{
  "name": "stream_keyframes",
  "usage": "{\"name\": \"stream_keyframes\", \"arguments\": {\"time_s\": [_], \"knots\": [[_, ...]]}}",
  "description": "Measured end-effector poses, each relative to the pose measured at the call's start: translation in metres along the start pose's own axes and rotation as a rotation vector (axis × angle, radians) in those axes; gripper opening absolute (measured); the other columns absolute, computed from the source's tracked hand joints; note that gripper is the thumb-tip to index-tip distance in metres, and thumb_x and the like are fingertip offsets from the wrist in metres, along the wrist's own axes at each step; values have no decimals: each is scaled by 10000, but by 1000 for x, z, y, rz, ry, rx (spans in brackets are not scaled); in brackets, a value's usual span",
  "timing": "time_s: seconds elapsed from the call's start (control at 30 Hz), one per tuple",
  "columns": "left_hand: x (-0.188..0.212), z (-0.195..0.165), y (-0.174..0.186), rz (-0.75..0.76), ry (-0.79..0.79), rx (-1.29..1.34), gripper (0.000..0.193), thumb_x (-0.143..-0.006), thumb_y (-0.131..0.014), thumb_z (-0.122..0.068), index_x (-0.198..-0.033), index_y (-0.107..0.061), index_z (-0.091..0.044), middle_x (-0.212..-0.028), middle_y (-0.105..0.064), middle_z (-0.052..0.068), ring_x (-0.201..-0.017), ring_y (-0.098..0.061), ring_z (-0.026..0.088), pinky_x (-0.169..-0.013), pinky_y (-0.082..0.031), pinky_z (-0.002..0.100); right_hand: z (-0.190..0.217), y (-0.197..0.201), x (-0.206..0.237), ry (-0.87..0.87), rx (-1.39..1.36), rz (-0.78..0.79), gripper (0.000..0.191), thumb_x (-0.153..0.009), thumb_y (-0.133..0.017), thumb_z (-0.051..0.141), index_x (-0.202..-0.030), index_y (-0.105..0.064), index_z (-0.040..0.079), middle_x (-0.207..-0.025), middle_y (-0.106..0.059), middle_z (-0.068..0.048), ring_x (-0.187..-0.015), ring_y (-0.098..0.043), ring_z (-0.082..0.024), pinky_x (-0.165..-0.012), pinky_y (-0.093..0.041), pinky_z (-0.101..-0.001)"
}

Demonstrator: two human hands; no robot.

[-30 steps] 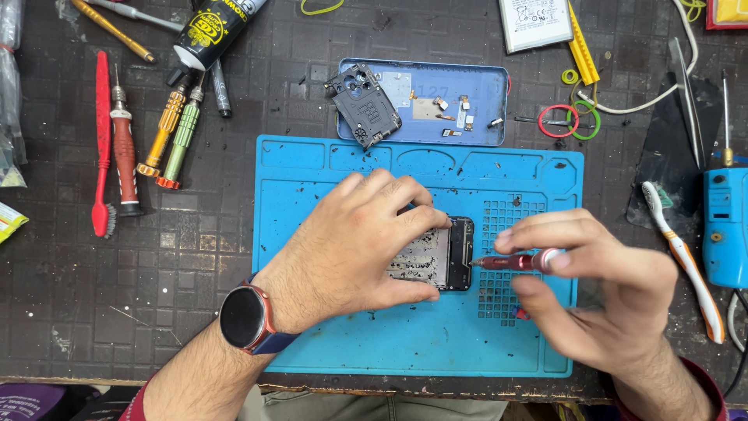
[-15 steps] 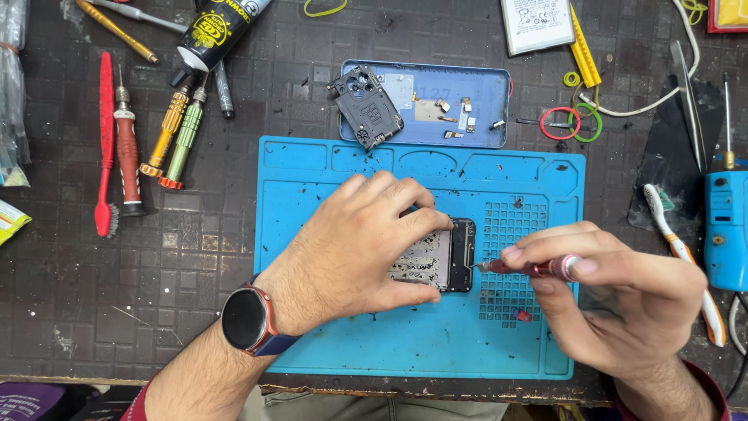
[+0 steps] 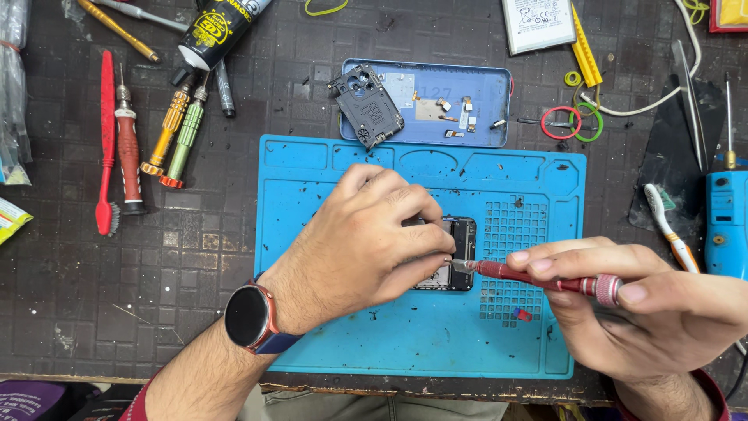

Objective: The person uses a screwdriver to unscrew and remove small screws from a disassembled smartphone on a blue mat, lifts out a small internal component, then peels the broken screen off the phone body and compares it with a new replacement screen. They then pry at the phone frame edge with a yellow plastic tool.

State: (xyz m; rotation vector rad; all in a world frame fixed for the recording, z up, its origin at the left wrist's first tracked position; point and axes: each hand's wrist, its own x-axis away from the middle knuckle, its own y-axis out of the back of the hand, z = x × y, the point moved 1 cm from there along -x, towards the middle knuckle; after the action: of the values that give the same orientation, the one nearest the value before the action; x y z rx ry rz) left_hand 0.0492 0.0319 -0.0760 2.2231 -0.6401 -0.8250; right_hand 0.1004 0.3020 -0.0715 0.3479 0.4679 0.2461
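An opened phone (image 3: 458, 251) lies on the blue repair mat (image 3: 389, 343), mostly hidden under my left hand (image 3: 366, 242), which presses it down with the fingers curled over it. A dark smartwatch sits on that wrist. My right hand (image 3: 639, 304) grips a red precision screwdriver (image 3: 545, 279) held nearly level; its tip touches the phone's right edge by my left fingertips. A small red and blue part (image 3: 521, 314) rests on the mat's grid below the screwdriver.
Behind the mat a blue phone back cover (image 3: 483, 117) holds small parts and a black inner frame (image 3: 366, 105). Several screwdrivers (image 3: 175, 140), a red brush (image 3: 105, 148) and a glue tube (image 3: 214, 31) lie at left. A toothbrush (image 3: 668, 226), blue tool (image 3: 725, 222), rubber bands (image 3: 573, 122) and battery (image 3: 538, 23) are at right.
My right hand has shifted slightly right and lower while the screwdriver tip stays at the phone's right edge. My left hand still covers the phone.
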Motion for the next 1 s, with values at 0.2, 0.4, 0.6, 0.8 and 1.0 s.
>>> {"name": "stream_keyframes", "arguments": {"time_s": [0.2,0.4,0.6,0.8,1.0], "knots": [[-1,-2,2,-6,2,31,128,-882,-783,-251,-982,-738,-185,-1010,-632,-29,-1044,-603,209,-1047,-405,476,-6,7,12,-118,102,44,144,-1009,-580,-24,-1145,-557,17,-1096,-701,-100,-1067,-750,-264,-944,-645,-436],[-3,0,4,-106,84,-57,105,-894,-794,-249,-939,-751,-164,-1002,-654,-13,-1044,-603,227,-1070,-401,503,-6,1,11,1,94,-90,279,-1043,-559,-49,-1277,-430,32,-1105,-633,-162,-988,-750,-287,-922,-628,-481],[-1,8,9,-241,269,-248,110,-915,-809,-212,-1006,-785,-155,-1048,-663,-1,-1076,-578,266,-991,-426,459,-4,2,2,65,120,-120,486,-987,-588,-100,-1296,-235,29,-1072,-639,-242,-952,-757,-353,-855,-645,-501],[1,12,10,-280,345,-314,98,-896,-826,-199,-967,-788,-143,-1058,-659,4,-1084,-553,283,-942,-425,450,2,-3,-5,66,120,-109,482,-928,-588,-133,-1218,-228,1,-1028,-641,-266,-934,-756,-377,-818,-647,-508],[3,13,8,-299,376,-344,117,-898,-822,-202,-992,-793,-139,-1067,-659,-9,-1092,-549,279,-947,-427,447,5,0,-12,80,67,-64,459,-896,-626,-113,-1153,-270,22,-994,-657,-259,-923,-774,-362,-834,-654,-526]]}}
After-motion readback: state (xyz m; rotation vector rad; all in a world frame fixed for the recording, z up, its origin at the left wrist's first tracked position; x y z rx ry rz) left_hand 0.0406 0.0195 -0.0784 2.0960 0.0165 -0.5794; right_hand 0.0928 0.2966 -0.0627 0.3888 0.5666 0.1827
